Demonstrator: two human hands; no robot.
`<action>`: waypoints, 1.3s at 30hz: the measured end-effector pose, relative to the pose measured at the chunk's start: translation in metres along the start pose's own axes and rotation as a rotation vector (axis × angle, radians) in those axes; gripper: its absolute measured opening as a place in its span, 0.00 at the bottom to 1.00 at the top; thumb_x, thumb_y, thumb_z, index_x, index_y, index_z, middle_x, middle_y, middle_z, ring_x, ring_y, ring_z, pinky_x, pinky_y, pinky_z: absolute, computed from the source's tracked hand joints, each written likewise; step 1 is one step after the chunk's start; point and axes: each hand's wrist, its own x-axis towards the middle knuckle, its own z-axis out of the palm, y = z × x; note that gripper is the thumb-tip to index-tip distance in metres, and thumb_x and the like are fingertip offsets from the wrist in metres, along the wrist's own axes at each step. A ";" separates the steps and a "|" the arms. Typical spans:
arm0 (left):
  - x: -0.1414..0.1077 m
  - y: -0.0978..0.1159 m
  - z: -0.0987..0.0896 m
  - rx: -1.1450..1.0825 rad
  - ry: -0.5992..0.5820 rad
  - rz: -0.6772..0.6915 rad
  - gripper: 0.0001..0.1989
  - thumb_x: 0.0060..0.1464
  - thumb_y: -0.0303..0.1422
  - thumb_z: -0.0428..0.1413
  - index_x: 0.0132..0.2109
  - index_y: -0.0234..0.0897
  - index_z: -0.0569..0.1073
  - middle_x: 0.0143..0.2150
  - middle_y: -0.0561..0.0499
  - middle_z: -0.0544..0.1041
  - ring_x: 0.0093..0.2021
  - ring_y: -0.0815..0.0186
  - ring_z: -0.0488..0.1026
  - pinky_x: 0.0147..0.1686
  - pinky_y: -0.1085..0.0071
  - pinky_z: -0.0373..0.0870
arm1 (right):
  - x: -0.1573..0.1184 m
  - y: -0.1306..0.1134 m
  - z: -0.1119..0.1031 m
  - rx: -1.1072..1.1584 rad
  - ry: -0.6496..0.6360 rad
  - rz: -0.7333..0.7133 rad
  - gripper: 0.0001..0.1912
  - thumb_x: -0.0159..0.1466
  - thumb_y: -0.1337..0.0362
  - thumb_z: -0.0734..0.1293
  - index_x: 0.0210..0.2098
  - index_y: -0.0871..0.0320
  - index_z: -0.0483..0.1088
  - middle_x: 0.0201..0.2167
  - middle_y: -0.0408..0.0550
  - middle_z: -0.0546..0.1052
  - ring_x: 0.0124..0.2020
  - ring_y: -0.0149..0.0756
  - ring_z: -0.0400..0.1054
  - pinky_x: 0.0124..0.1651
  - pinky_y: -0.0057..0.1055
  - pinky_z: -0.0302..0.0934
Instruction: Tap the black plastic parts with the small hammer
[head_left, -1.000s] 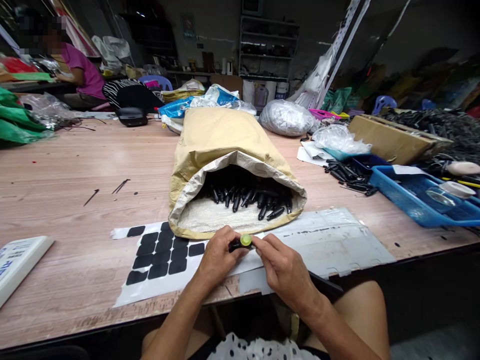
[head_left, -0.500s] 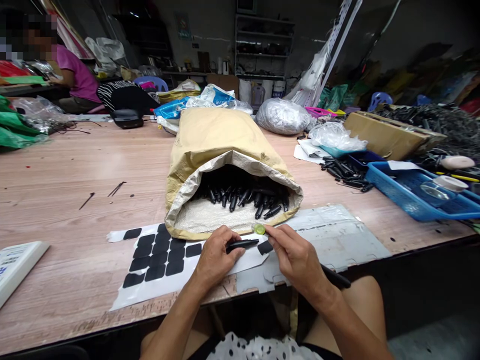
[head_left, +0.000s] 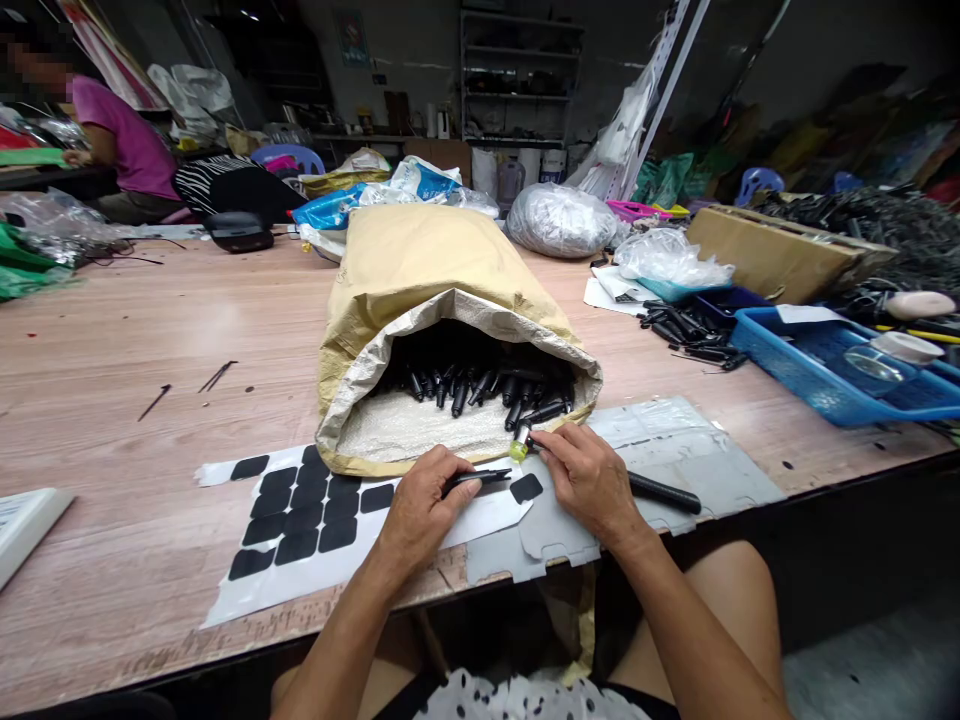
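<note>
My left hand point(head_left: 429, 500) is closed around a slim black plastic part point(head_left: 484, 477), whose narrow forked end points right. In my right hand point(head_left: 589, 475) is a small hammer with a yellow-green, see-through face on its head point(head_left: 519, 442). Its black handle point(head_left: 666, 492) runs back under the palm and sticks out to the right. The hammer head is just above the tip of the black part, apart from it. Behind both hands a tan woven sack point(head_left: 442, 250) lies with its mouth toward me, and several black plastic parts point(head_left: 459, 392) show inside.
A white sheet with black rounded stickers point(head_left: 301, 520) lies left of my hands. Grey sheeting point(head_left: 675, 450) covers the table edge at right. A blue tray point(head_left: 810, 375), loose black parts point(head_left: 675, 325) and a cardboard box point(head_left: 772, 250) stand farther right. A person in pink point(head_left: 120, 140) sits far left.
The hammer has turned in my right hand, so the side of its head now shows rather than its round face. My left hand still holds the black part. The view has shifted slightly.
</note>
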 end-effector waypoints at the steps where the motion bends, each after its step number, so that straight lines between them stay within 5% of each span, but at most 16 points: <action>1: 0.000 0.000 0.000 0.007 -0.002 0.002 0.08 0.63 0.37 0.54 0.41 0.41 0.77 0.39 0.50 0.74 0.42 0.60 0.72 0.43 0.65 0.65 | 0.000 0.000 -0.001 0.000 -0.004 0.006 0.16 0.69 0.68 0.63 0.54 0.53 0.74 0.38 0.48 0.74 0.42 0.39 0.66 0.48 0.35 0.61; 10: -0.008 0.014 -0.003 -0.042 0.008 0.003 0.12 0.67 0.41 0.50 0.43 0.41 0.75 0.40 0.50 0.76 0.42 0.60 0.72 0.44 0.65 0.66 | 0.001 0.000 -0.001 -0.043 0.011 0.075 0.10 0.68 0.64 0.65 0.47 0.53 0.75 0.38 0.48 0.74 0.43 0.41 0.66 0.46 0.35 0.60; 14: -0.049 0.040 0.000 -0.223 -0.232 0.019 0.10 0.65 0.42 0.52 0.48 0.49 0.75 0.39 0.53 0.79 0.38 0.62 0.74 0.38 0.67 0.68 | 0.000 -0.001 -0.001 -0.060 0.000 0.071 0.10 0.68 0.64 0.64 0.46 0.54 0.75 0.38 0.48 0.74 0.43 0.41 0.65 0.45 0.35 0.59; 18: -0.098 0.020 0.047 -0.295 -0.599 -0.003 0.07 0.57 0.43 0.59 0.42 0.55 0.78 0.31 0.56 0.79 0.29 0.62 0.74 0.26 0.67 0.64 | 0.000 0.000 -0.001 -0.051 0.012 0.071 0.09 0.67 0.64 0.64 0.46 0.54 0.74 0.38 0.48 0.74 0.43 0.41 0.65 0.44 0.35 0.59; 21: -0.120 -0.030 0.100 -0.093 -0.324 -0.194 0.10 0.55 0.42 0.59 0.45 0.61 0.78 0.36 0.55 0.82 0.36 0.56 0.79 0.32 0.63 0.69 | 0.000 0.000 0.000 -0.049 0.021 0.068 0.09 0.67 0.65 0.65 0.46 0.53 0.74 0.37 0.48 0.74 0.43 0.40 0.65 0.44 0.34 0.59; 25: -0.130 -0.074 0.138 0.148 -0.212 -0.301 0.19 0.49 0.38 0.62 0.49 0.62 0.78 0.40 0.49 0.83 0.40 0.48 0.80 0.35 0.54 0.72 | -0.001 0.001 0.001 -0.037 0.022 0.057 0.10 0.67 0.65 0.64 0.47 0.54 0.74 0.38 0.48 0.74 0.43 0.41 0.65 0.45 0.35 0.59; 27: -0.127 -0.065 0.131 0.178 -0.243 -0.253 0.22 0.50 0.37 0.62 0.53 0.62 0.77 0.41 0.49 0.83 0.42 0.48 0.80 0.36 0.53 0.73 | -0.001 0.001 0.001 -0.042 0.022 0.056 0.10 0.68 0.65 0.64 0.47 0.54 0.74 0.38 0.49 0.73 0.42 0.41 0.65 0.45 0.35 0.59; 29: -0.117 -0.034 0.106 0.116 -0.380 -0.148 0.23 0.50 0.38 0.64 0.54 0.60 0.77 0.42 0.50 0.83 0.41 0.50 0.81 0.35 0.57 0.73 | -0.001 0.000 0.001 -0.051 0.022 0.058 0.10 0.68 0.65 0.64 0.47 0.54 0.74 0.38 0.49 0.73 0.42 0.41 0.65 0.44 0.35 0.59; 32: -0.082 0.030 0.051 -0.123 -0.760 0.005 0.13 0.56 0.46 0.61 0.48 0.58 0.80 0.33 0.56 0.82 0.28 0.61 0.77 0.24 0.67 0.68 | -0.001 0.000 0.001 -0.058 0.016 0.062 0.10 0.68 0.64 0.64 0.47 0.54 0.75 0.38 0.48 0.73 0.42 0.41 0.65 0.45 0.35 0.59; 35: -0.020 0.071 0.008 -0.094 -0.504 -0.035 0.12 0.64 0.45 0.54 0.43 0.48 0.80 0.33 0.56 0.80 0.32 0.64 0.76 0.29 0.70 0.67 | -0.001 -0.001 0.000 -0.061 0.009 0.070 0.10 0.68 0.64 0.64 0.47 0.54 0.75 0.38 0.48 0.73 0.43 0.41 0.65 0.45 0.35 0.59; 39: 0.073 0.056 -0.003 0.322 0.223 -0.078 0.12 0.61 0.42 0.56 0.41 0.38 0.78 0.38 0.47 0.79 0.39 0.59 0.75 0.39 0.66 0.69 | -0.001 0.000 0.000 -0.051 0.012 0.067 0.10 0.68 0.64 0.64 0.47 0.54 0.75 0.38 0.48 0.73 0.43 0.41 0.65 0.45 0.35 0.59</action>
